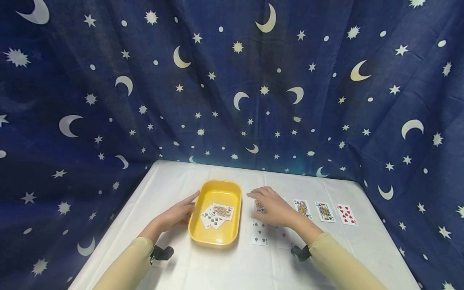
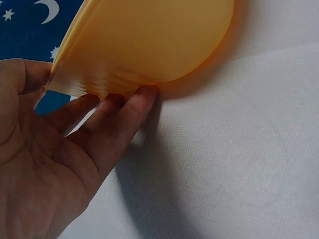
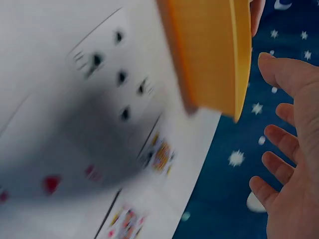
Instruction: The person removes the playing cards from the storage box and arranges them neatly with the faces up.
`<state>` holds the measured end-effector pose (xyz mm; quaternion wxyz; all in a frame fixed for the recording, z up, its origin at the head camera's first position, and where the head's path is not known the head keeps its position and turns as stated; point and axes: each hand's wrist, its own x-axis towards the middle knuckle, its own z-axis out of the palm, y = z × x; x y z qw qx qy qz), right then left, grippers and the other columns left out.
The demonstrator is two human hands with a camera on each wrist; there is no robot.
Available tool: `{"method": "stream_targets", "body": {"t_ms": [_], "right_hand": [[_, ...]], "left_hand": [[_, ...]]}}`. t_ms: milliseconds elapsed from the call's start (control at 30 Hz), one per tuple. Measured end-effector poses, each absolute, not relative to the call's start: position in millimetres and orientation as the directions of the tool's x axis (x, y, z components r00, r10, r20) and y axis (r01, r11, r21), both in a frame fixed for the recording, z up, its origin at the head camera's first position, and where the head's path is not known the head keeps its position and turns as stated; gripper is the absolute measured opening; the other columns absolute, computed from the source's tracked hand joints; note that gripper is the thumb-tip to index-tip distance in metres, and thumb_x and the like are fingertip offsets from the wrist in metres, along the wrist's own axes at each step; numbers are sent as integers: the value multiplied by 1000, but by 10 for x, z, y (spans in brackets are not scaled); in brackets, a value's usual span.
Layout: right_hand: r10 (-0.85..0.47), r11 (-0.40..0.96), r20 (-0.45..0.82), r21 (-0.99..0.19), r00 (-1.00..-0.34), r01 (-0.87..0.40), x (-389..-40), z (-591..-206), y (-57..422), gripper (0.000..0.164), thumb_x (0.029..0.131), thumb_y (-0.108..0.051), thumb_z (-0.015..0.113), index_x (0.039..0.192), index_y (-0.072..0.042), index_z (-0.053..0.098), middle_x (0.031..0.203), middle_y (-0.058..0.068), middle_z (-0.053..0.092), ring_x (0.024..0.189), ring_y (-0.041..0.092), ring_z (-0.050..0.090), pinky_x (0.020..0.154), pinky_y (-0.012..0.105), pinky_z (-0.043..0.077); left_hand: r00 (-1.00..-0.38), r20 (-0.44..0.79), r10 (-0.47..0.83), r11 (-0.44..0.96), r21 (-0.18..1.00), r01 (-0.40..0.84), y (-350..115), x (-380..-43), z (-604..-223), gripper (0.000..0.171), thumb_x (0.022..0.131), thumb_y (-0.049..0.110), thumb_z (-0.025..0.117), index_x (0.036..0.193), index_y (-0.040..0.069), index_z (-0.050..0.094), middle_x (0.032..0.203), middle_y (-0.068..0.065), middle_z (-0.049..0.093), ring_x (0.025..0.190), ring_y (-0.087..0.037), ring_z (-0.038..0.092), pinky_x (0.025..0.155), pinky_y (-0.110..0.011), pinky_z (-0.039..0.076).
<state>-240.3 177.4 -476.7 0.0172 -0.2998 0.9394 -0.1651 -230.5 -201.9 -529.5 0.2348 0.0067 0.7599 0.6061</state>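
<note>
A yellow plastic tray (image 1: 214,241) stands on the white-covered table, with several playing cards (image 1: 222,211) overlapping inside it, a face card on top. My left hand (image 1: 177,215) is at the tray's left side. In the left wrist view its extended fingertips (image 2: 147,92) touch the ribbed outer wall. To the right of the tray, my right hand (image 1: 273,207) hovers over cards, holding nothing, fingers loosely bent in the right wrist view. Beneath it a face card (image 1: 259,206) is partly covered. Nearer me lie a five of spades (image 1: 260,235) and a partly hidden red heart card (image 1: 283,235).
Two face cards (image 1: 302,208) (image 1: 325,212) and a red heart card (image 1: 346,214) lie in a row on the right. A dark blue curtain (image 1: 217,88) with moons and stars hangs behind the white tablecloth (image 1: 174,181).
</note>
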Motion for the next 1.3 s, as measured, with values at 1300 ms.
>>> {"method": "stream_targets", "body": {"t_ms": [1300], "right_hand": [[-688,686,-334,-8,-644,-728,-2392,-4920,443,65,89,-49,72,148,-27,55,155,-1,46,131,29,52,111,41,41]], "left_hand": [[-881,-334,336,271,930,-249,-2040,-2314,-5314,68,106,23,49,165,32,18,150,-20,51,119,-29,62,89,-46,58]]}}
